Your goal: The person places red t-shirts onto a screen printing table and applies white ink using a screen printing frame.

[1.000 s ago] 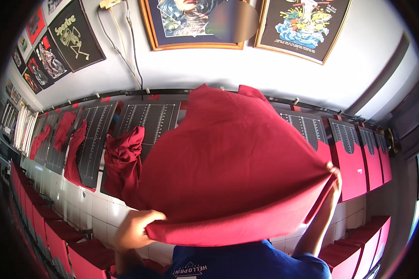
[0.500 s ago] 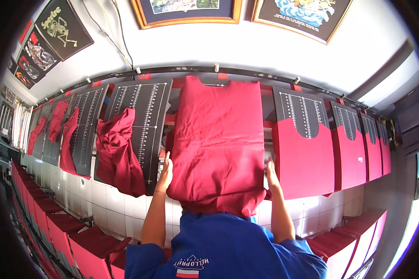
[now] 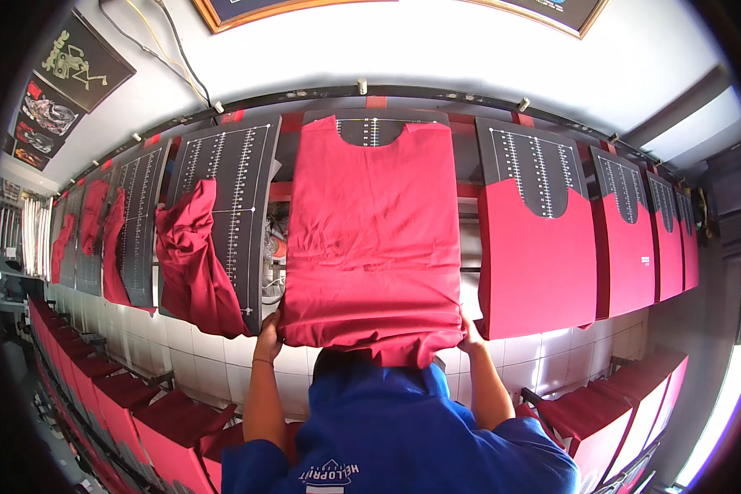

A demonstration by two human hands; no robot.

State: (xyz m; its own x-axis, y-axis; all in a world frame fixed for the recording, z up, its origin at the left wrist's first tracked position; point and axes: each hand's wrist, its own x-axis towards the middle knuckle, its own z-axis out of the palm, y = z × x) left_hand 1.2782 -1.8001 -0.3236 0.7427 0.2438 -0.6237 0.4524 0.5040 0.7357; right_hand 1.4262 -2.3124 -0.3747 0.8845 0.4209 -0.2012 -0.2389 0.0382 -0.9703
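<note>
A red shirt panel (image 3: 370,230) with a curved neck cutout lies over the dark printing board (image 3: 399,132) in front of me. Light creases run across its middle. Its lower end is bunched into folds close to my blue shirt (image 3: 379,420). My left hand (image 3: 269,336) is at the panel's lower left corner, fingers closed on the cloth edge and partly hidden by it. At the opposite lower corner, my right hand (image 3: 472,334) also grips the edge, its fingertips partly out of sight.
To the left, a crumpled red cloth (image 3: 196,259) lies on a dark board with white ruler marks (image 3: 243,189). Flat red panels (image 3: 539,263) cover several boards on the right. A black rail (image 3: 436,94) runs behind. Another row of red-covered boards (image 3: 169,428) stands low down.
Both hands have moved down toward me along the sides to the panel's lower corners. The panel's top has slid nearer, uncovering the board's marked end at the neck, and its surface looks flatter.
</note>
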